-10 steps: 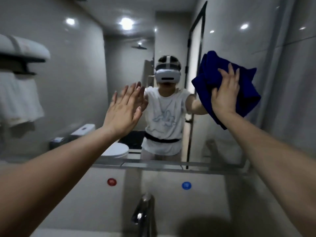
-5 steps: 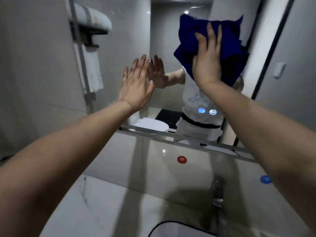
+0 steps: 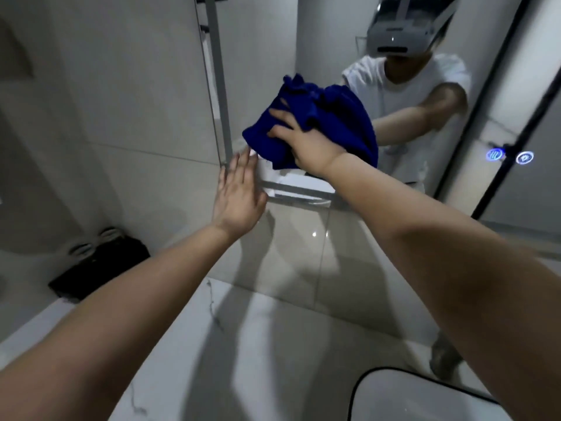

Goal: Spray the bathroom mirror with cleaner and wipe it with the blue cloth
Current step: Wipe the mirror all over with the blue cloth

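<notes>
Wiping: blue cloth (image 3: 321, 117) pressed against mirror (image 3: 258, 56), lower left area
The left hand (image 3: 239, 192), the nearer one, is held flat, fingers straight and together, beside the mirror's bottom corner. Beyond it, the right hand (image 3: 303, 138) is laid with fingers splayed on the bunched blue cloth, which shows no clear long axis

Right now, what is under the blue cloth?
The mirror: the right hand presses the blue cloth against its glass. The patch beneath is covered, so whether it is wet or clean cannot be seen.
</notes>
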